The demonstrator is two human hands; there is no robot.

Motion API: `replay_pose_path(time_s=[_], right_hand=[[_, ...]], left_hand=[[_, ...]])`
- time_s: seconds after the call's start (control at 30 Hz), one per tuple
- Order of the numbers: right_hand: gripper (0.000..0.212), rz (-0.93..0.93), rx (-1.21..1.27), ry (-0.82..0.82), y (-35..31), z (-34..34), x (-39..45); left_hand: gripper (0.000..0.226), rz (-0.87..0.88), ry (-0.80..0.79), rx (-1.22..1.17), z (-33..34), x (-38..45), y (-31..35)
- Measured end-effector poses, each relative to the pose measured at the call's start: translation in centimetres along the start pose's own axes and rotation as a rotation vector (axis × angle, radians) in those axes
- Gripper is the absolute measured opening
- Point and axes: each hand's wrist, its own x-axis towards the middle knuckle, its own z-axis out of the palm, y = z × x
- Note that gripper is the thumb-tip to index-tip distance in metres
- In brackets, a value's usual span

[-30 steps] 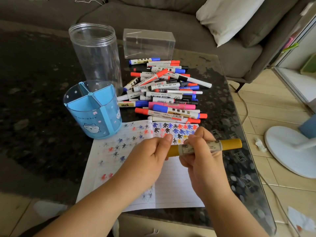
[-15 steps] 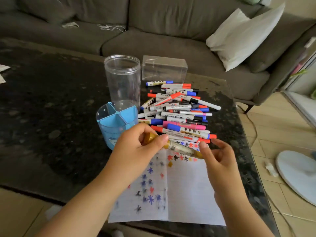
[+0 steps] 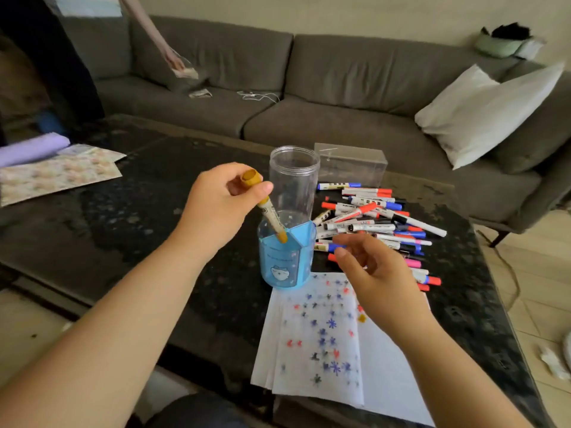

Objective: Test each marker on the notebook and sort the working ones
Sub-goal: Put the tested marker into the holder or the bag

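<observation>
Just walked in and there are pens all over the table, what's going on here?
A person is sorting markers. The left hand pinches a yellow marker and lowers its tip into the blue divided holder. The right hand hovers open above the notebook, near the pile of markers. The page is covered in coloured test marks. The clear jar behind the holder looks empty.

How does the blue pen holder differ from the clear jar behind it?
The blue pen holder is opaque, short and split into compartments; the clear jar is see-through, taller and undivided. The left hand is lowering a yellow marker into the holder; the jar looks empty. Both stand upright, open-topped, on the table.
</observation>
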Motion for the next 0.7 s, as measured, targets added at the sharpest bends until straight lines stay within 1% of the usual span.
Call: replay_pose_path(time_s=[0.17, 0.3, 0.37, 0.43, 0.5, 0.53, 0.6, 0.63, 0.67, 0.7], right_hand=[[0.012, 0.06, -0.013, -0.015, 0.7, 0.6, 0.1], [0.012, 0.081, -0.04, -0.01, 2.1, 0.5, -0.1], [0.011, 0.106, -0.073, -0.014, 3.0, 0.0, -0.2], [0.012, 0.139, -0.097, -0.007, 4.2, -0.7, -0.5], [0.011, 0.177, -0.127, 0.019, 5.8, -1.5, -0.8], [0.011, 0.197, -0.143, 0.035, 6.6, -1.9, -0.9], [0.014, 0.236, -0.166, 0.07, 8.3, -2.8, -1.1], [0.015, 0.249, -0.179, 0.086, 9.0, -3.0, -1.0], [0.016, 0.266, -0.201, 0.105, 9.9, -3.5, -1.0], [0.018, 0.276, -0.231, 0.115, 10.6, -3.7, -1.0]], left_hand=[[0.015, -0.029, -0.134, 0.258, 1.4, -0.8, -1.1], [0.043, -0.076, -0.215, 0.331, 2.7, -1.9, -2.2], [0.05, -0.046, -0.225, 0.379, 3.2, -2.5, -2.5], [0.049, 0.072, -0.189, 0.473, 3.7, -3.1, -2.7], [0.045, 0.282, -0.109, 0.59, 4.5, -3.7, -2.8], [0.042, 0.395, -0.058, 0.616, 5.1, -4.0, -2.8], [0.032, 0.582, 0.013, 0.594, 6.9, -4.8, -2.5], [0.028, 0.651, 0.007, 0.575, 7.8, -5.2, -2.3], [0.028, 0.69, -0.032, 0.548, 9.2, -5.7, -2.1], [0.028, 0.693, -0.089, 0.524, 10.4, -6.1, -2.0]])
